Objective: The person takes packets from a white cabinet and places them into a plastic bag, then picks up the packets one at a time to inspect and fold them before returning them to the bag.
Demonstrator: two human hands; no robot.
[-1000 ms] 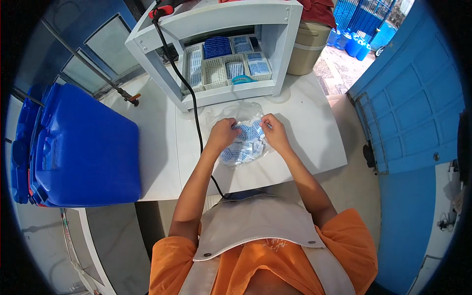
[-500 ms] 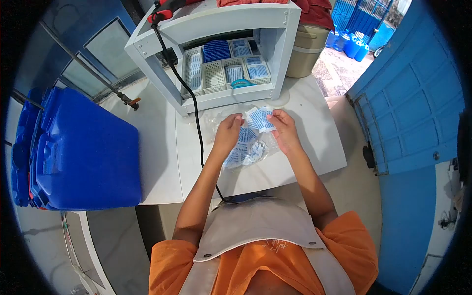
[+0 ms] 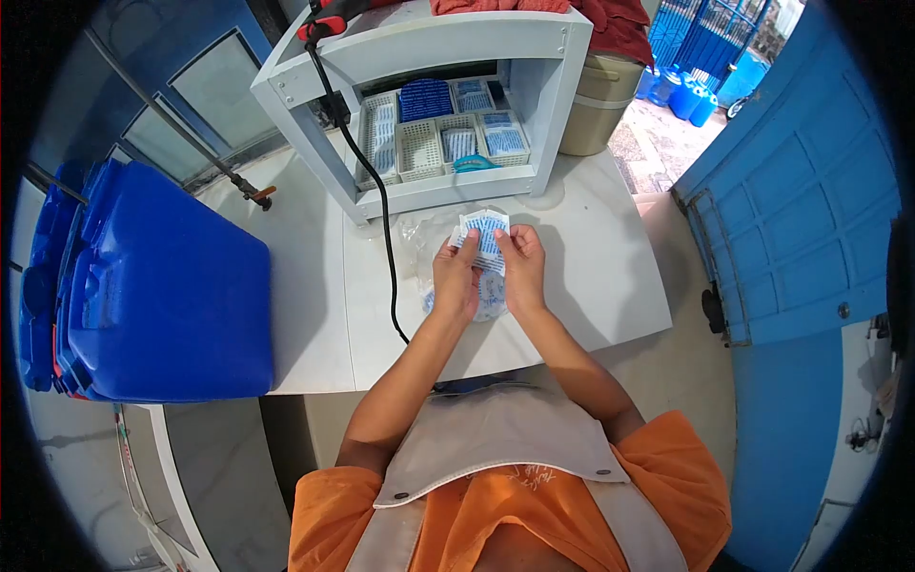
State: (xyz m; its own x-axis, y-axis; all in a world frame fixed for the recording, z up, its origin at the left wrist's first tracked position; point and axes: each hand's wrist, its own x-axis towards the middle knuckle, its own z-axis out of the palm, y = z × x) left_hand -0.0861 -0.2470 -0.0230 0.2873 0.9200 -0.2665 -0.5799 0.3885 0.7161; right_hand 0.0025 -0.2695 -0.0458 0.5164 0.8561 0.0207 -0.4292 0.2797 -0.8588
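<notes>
A small stack of white packets with blue print (image 3: 487,238) is pinched between both hands above the counter. My left hand (image 3: 457,276) closes on its left side, thumb on top; my right hand (image 3: 522,269) closes on its right side, also with the thumb on top. Beneath and behind the hands lies a clear plastic bag (image 3: 416,250) with more printed packets in it, partly hidden by the hands. Beyond the hands, white baskets (image 3: 419,151) with similar packets stand inside a white shelf frame (image 3: 448,198).
A blue jug (image 3: 181,286) stands at the left. The black cable (image 3: 386,229) runs from the shelf down across the white counter (image 3: 596,276). A turquoise object (image 3: 474,164) lies at the baskets' front. A beige bucket (image 3: 593,105) is right of the shelf, near a blue door (image 3: 801,181).
Both hands have come closer together, and the packets, fanned out at the right hand before, are now held between them. More of the bag's contents is covered by the hands.
</notes>
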